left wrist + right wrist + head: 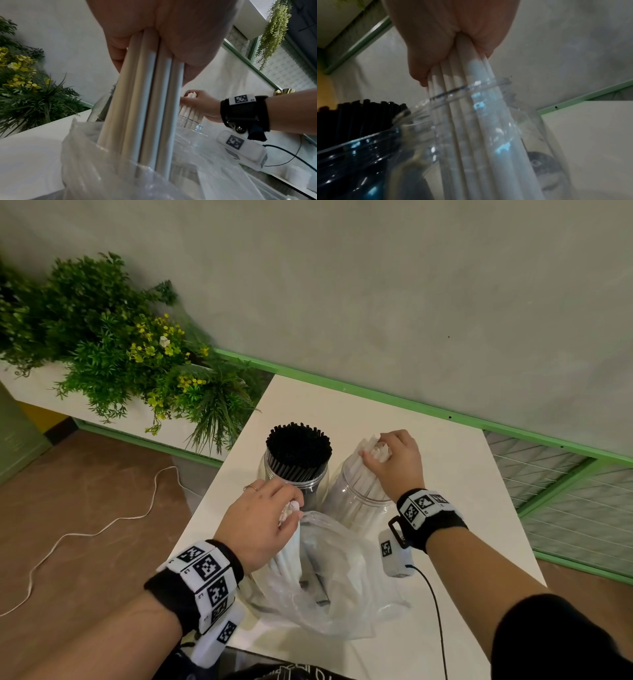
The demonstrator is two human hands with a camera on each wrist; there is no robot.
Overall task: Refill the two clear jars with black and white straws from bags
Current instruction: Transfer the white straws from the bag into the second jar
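Observation:
Two clear jars stand side by side on the white table (459, 481). The left jar (274, 474) is packed with black straws (298, 447). My right hand (394, 460) grips a bundle of white straws (373, 450) whose lower ends reach down into the right jar (346, 498). My left hand (263, 515) grips another bundle of white straws (147, 102) standing in a crumpled clear plastic bag (335, 577) near the table's front. In the right wrist view the white straws (471, 108) pass through the jar mouth (471, 88).
A few dark straws (318, 587) lie inside the bag. A small white device (395, 553) with a black cable sits right of the bag. Green plants (130, 357) fill a planter at left. A white cord (85, 532) trails on the brown floor. A wall runs behind the table.

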